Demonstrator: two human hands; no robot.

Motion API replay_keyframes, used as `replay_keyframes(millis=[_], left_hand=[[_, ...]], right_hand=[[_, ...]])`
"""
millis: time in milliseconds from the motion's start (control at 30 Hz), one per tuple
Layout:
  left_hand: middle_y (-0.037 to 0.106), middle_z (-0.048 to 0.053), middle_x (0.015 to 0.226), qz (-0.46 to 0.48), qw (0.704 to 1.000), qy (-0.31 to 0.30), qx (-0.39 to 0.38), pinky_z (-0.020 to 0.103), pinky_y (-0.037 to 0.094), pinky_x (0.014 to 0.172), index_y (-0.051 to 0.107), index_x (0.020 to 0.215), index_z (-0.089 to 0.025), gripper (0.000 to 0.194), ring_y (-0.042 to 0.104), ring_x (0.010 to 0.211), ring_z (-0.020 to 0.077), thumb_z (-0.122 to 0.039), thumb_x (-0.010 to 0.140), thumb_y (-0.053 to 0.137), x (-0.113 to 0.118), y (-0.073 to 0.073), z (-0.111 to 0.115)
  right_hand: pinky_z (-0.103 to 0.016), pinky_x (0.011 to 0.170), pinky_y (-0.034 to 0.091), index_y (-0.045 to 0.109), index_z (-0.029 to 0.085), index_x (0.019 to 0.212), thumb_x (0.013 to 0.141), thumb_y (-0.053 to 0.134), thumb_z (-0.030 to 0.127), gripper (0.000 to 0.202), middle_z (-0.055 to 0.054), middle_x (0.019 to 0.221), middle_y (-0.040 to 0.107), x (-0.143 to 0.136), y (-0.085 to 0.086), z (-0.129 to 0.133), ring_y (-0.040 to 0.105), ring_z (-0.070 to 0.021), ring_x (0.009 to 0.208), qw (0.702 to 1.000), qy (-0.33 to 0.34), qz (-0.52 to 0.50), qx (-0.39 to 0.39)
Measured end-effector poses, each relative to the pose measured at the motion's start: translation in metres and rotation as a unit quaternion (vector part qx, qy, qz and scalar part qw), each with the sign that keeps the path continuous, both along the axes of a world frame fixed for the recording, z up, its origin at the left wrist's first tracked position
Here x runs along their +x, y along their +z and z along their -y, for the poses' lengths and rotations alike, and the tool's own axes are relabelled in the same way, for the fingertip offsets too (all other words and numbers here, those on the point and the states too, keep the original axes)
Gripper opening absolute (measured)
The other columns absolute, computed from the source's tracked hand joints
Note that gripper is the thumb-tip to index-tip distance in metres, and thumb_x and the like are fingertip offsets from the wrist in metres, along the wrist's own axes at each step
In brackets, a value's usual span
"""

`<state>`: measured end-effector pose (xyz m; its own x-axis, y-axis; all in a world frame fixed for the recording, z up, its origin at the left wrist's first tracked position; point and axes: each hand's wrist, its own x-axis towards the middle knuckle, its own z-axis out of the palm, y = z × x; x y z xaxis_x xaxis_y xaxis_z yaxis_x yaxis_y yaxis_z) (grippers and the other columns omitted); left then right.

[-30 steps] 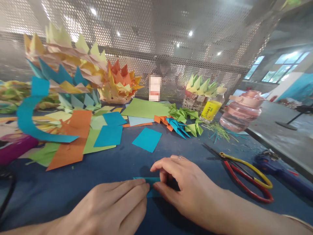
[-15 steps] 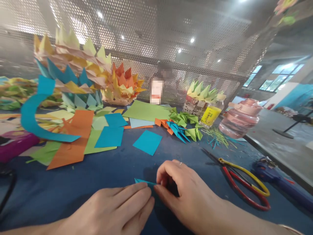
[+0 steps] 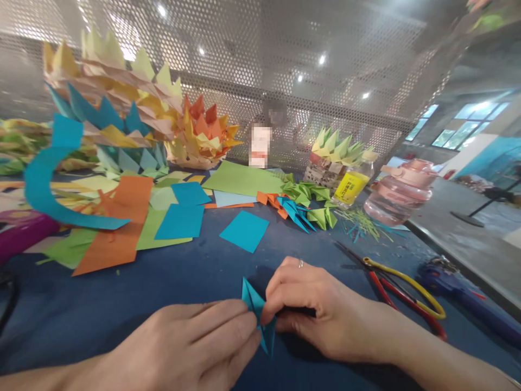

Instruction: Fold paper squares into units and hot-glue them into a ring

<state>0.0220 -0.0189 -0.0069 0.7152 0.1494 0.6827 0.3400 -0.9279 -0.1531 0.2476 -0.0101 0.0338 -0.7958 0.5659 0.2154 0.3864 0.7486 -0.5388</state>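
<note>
A folded piece of blue paper (image 3: 251, 297) stands between my two hands, just above the dark blue tabletop, with one point up and another down. My left hand (image 3: 199, 339) is closed on its left side, fingers pressed together; the thumb is hidden. From the right, my right hand (image 3: 303, 304) pinches the paper between thumb and fingers. Beyond the hands lies a flat blue paper square (image 3: 245, 231). Scissors (image 3: 401, 288) with one red and one yellow handle rest to the right of my right hand.
More blue squares (image 3: 181, 221), an orange sheet (image 3: 130, 217) and a curled blue strip (image 3: 36, 184) lie at left. Folded-paper bowls (image 3: 118, 119) stand behind. Folded green pieces (image 3: 303, 190), a yellow-labelled bottle (image 3: 352, 184), a pink jug (image 3: 401, 193) and a blue tool (image 3: 468, 298) are at right.
The folded blue paper has turned from lying nearly flat to upright, showing more of its folds. My right hand has shifted its pinch onto the paper's middle; my left hand has barely moved.
</note>
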Motion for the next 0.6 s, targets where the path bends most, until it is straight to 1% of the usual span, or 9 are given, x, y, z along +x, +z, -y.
replay_keyframes(millis=[67,133,267,367,467,533,600], left_hand=[[0.071,-0.002,0.077,0.000,1.000,-0.022,0.007,0.017,0.055,0.063,0.067,0.093,-0.017,0.031,0.065,0.066,0.0106,-0.013,0.100,0.036,-0.001,-0.002,0.000],[0.072,-0.001,0.081,-0.013,0.999,-0.035,0.000,0.015,0.055,0.071,0.067,0.095,-0.017,0.032,0.067,0.073,0.0099,-0.014,0.101,0.035,-0.003,-0.005,-0.001],[0.072,0.002,0.098,-0.045,0.997,-0.042,-0.047,0.014,0.054,0.082,0.066,0.105,-0.019,0.033,0.068,0.089,0.0098,-0.017,0.102,0.033,-0.010,-0.014,-0.001],[0.072,0.002,0.103,-0.045,0.995,-0.056,-0.066,0.014,0.055,0.082,0.065,0.109,-0.020,0.032,0.068,0.094,0.0109,-0.017,0.102,0.033,-0.012,-0.016,-0.001],[0.072,0.001,0.103,-0.032,0.995,-0.054,-0.071,0.014,0.055,0.082,0.065,0.108,-0.020,0.033,0.068,0.092,0.0103,-0.016,0.102,0.032,-0.010,-0.016,-0.001],[0.072,0.000,0.103,-0.027,0.996,-0.045,-0.070,0.013,0.055,0.081,0.065,0.107,-0.022,0.033,0.069,0.091,0.0097,-0.020,0.102,0.033,-0.009,-0.018,-0.001],[0.072,-0.001,0.102,-0.028,0.998,-0.030,-0.052,0.014,0.055,0.081,0.066,0.105,-0.024,0.031,0.069,0.092,0.0099,-0.028,0.103,0.035,-0.008,-0.021,-0.001]], right_hand=[[-0.027,0.086,0.045,0.071,0.015,0.084,0.089,0.062,0.010,0.012,-0.002,0.085,0.064,0.002,-0.002,-0.001,0.059,-0.0117,0.085,1.000,0.001,-0.003,0.019],[-0.028,0.086,0.045,0.072,0.016,0.080,0.087,0.066,0.010,0.011,-0.001,0.085,0.062,0.003,-0.001,0.001,0.058,-0.0114,0.085,1.000,0.002,0.009,0.030],[-0.028,0.089,0.045,0.072,0.016,0.081,0.082,0.073,0.014,0.002,-0.001,0.090,0.061,0.003,0.005,0.004,0.058,-0.0116,0.090,0.999,-0.007,0.040,0.008],[-0.027,0.089,0.045,0.073,0.015,0.084,0.078,0.077,0.016,0.007,-0.001,0.090,0.061,0.004,0.006,0.000,0.059,-0.0111,0.089,0.999,-0.006,0.039,-0.016],[-0.027,0.088,0.044,0.074,0.014,0.082,0.080,0.076,0.014,0.003,-0.001,0.087,0.062,0.007,0.003,-0.005,0.060,-0.0102,0.086,0.999,0.006,0.025,-0.020],[-0.027,0.087,0.044,0.075,0.014,0.080,0.080,0.075,0.012,0.002,-0.001,0.084,0.062,0.008,0.001,-0.007,0.060,-0.0100,0.085,1.000,0.009,0.017,-0.015],[-0.027,0.087,0.044,0.075,0.014,0.080,0.080,0.075,0.012,0.003,0.000,0.082,0.063,0.008,0.000,-0.007,0.060,-0.0101,0.084,1.000,0.009,0.013,-0.015]])
